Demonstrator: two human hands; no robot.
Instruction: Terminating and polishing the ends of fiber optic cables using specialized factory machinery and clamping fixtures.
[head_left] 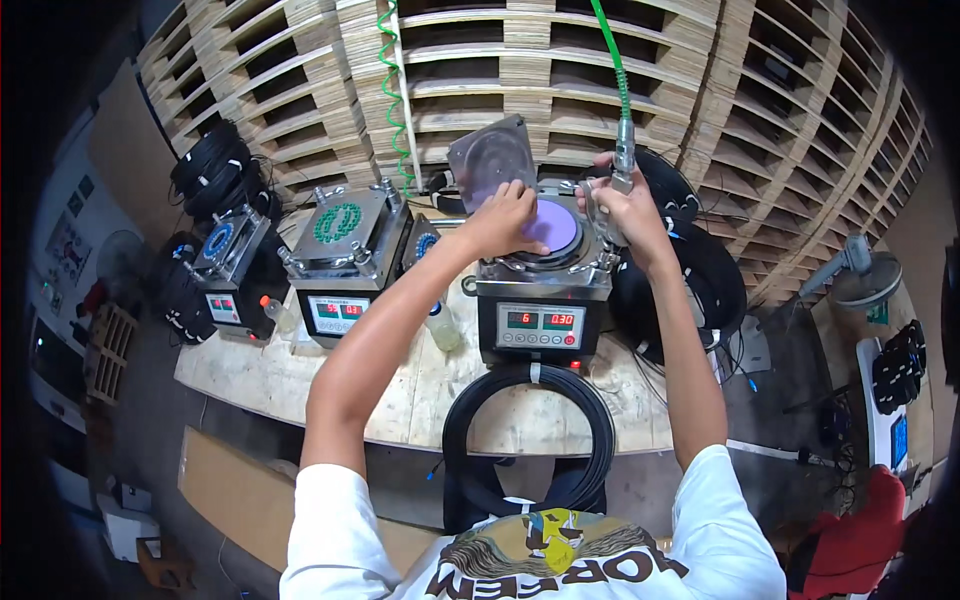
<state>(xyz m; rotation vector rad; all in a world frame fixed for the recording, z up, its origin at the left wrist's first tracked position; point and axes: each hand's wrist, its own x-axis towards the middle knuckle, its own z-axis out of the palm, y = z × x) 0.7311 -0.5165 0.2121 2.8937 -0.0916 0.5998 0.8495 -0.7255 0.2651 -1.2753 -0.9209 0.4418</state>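
Note:
My right hand (627, 208) is closed around an air blow gun (618, 182), which hangs from a green coiled hose, beside the right edge of a metal polishing machine (540, 285). A round purple pad (556, 226) lies on top of that machine. Over the pad's left edge is my left hand (503, 220), its thumb stretched out onto the purple surface and its fingers bent, apart from the thumb. Behind that hand a see-through lid (490, 160) stands tilted up. The machine's front panel (540, 326) has lit red and green digits.
Two similar machines with green (337, 223) and blue (218, 240) rings stand to the left. A bottle (443, 328) is near my left forearm. A black cable coil (528, 425) hangs over the wooden bench's (400, 400) front edge. More coils (690, 290) lie at right; pallets (560, 90) rise behind.

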